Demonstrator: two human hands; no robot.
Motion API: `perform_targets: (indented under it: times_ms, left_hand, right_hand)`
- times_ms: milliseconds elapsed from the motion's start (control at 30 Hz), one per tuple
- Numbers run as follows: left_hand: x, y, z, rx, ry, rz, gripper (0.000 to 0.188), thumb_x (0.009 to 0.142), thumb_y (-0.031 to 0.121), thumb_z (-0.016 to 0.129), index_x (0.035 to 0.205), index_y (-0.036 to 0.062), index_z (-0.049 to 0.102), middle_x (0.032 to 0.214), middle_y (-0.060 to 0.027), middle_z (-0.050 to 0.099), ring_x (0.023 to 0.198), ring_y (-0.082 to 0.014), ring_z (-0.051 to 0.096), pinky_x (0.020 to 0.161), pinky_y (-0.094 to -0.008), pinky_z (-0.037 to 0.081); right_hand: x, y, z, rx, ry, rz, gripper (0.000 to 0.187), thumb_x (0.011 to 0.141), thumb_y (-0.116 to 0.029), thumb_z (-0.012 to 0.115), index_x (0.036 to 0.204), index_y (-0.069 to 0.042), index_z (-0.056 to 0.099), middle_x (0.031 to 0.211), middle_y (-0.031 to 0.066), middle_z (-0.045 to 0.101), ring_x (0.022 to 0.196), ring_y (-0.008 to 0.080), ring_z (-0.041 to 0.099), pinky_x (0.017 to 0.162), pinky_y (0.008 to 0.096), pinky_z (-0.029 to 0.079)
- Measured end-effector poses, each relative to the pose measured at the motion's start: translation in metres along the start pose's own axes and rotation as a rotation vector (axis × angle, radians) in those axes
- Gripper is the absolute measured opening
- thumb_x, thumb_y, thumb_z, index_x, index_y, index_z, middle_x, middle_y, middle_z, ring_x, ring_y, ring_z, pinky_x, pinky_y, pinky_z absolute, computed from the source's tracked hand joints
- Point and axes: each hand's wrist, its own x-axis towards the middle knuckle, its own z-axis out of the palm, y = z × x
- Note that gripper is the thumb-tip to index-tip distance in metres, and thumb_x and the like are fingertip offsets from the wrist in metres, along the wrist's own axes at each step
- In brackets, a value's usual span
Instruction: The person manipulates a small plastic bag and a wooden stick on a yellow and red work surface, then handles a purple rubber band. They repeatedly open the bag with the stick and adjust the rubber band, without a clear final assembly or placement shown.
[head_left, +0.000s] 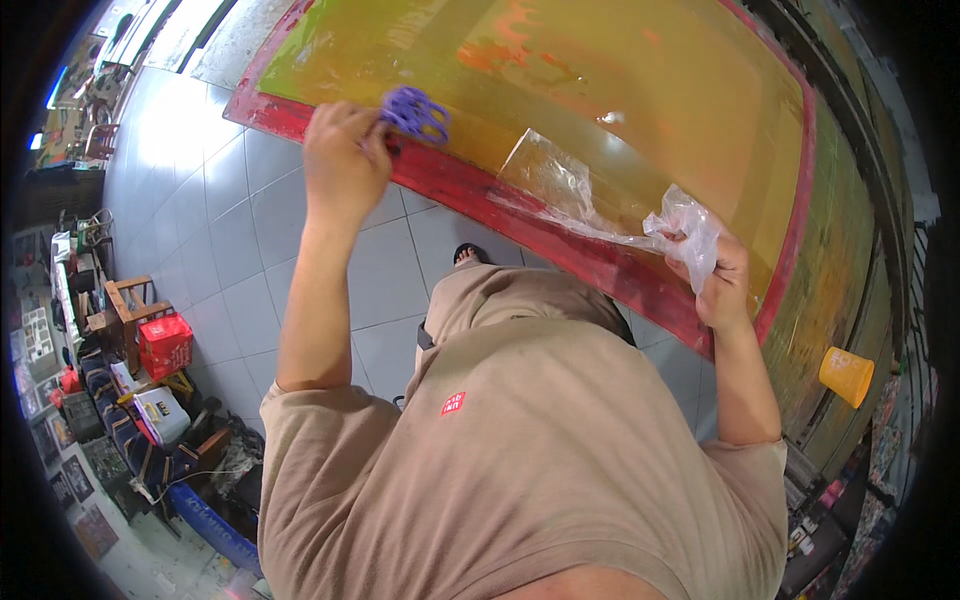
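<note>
My left hand (345, 160) is closed at the left part of the red frame edge, with its fingertips on a small purple openwork piece (415, 113) with rounded loops. That piece is over the yellow-green surface just inside the edge; its exact kind is unclear. In my right hand (722, 285) a clear, thin plastic bag (682, 228) is bunched up. The rest of the bag stretches leftward and spreads flat over the frame's near side. Under both hands lies a large screen printing frame (590, 248) with red borders and a yellow mesh carrying orange smears.
An orange-yellow cup (846, 377) lies on its side on the stained wooden surface (825, 270) right of the frame. On the left, a red box (166, 346), a wooden stool (133, 305) and assorted clutter stand along the grey tiled floor (235, 240).
</note>
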Motion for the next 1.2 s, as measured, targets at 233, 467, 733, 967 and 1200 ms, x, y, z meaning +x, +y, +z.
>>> perform_targets:
  times_ms: [233, 467, 733, 967, 1200]
  left_hand:
    - [-0.016, 0.058, -0.003, -0.358, -0.287, 0.124, 0.011, 0.072, -0.002, 0.060, 0.078, 0.0018, 0.068, 0.082, -0.0140, 0.062, 0.083, -0.0338, 0.055, 0.075, -0.0422, 0.046]
    - [0.010, 0.024, -0.006, -0.143, -0.165, 0.023, 0.007, 0.074, 0.003, 0.063, 0.080, -0.0011, 0.067, 0.080, -0.0155, 0.061, 0.081, -0.0341, 0.056, 0.073, -0.0417, 0.045]
    - [0.052, 0.077, -0.050, -0.914, -0.296, -0.077, 0.009, 0.078, -0.004, 0.068, 0.086, -0.0030, 0.068, 0.080, -0.0082, 0.066, 0.076, -0.0144, 0.059, 0.068, -0.0260, 0.045]
    - [0.105, 0.184, -0.014, -1.545, -0.554, 0.166, 0.010, 0.079, -0.006, 0.067, 0.089, -0.0037, 0.067, 0.085, -0.0114, 0.066, 0.079, -0.0157, 0.060, 0.073, -0.0281, 0.045]
    - [0.061, 0.265, 0.054, -0.606, -0.414, 0.676, 0.034, 0.069, 0.011, 0.078, 0.100, 0.0013, 0.066, 0.103, -0.0151, 0.060, 0.097, -0.0275, 0.059, 0.082, -0.0354, 0.045]
  right_hand:
    - [0.004, 0.003, -0.002, -0.031, -0.011, -0.065, 0.014, 0.077, 0.003, 0.062, 0.090, 0.001, 0.068, 0.102, 0.0115, 0.062, 0.096, 0.0216, 0.060, 0.085, 0.0343, 0.048]
    - [-0.002, 0.003, -0.004, -0.036, 0.011, 0.028, 0.017, 0.075, 0.004, 0.062, 0.091, 0.000, 0.067, 0.108, 0.0128, 0.059, 0.099, 0.0228, 0.059, 0.087, 0.0345, 0.047]
    - [0.002, -0.050, -0.042, -0.326, 0.187, 0.089, 0.035, 0.081, 0.001, 0.063, 0.116, -0.003, 0.058, 0.121, 0.0102, 0.051, 0.112, 0.0205, 0.050, 0.096, 0.0319, 0.039]
    - [0.037, -0.056, 0.001, 1.030, 0.195, 0.076, 0.068, 0.092, -0.053, 0.046, 0.140, -0.007, 0.031, 0.129, 0.0165, 0.051, 0.116, 0.0294, 0.053, 0.093, 0.0432, 0.045]
    - [-0.033, -0.043, -0.048, 1.231, 0.405, 0.135, 0.046, 0.097, -0.039, 0.045, 0.123, 0.000, 0.044, 0.111, 0.0259, 0.058, 0.094, 0.0358, 0.064, 0.069, 0.0414, 0.057]
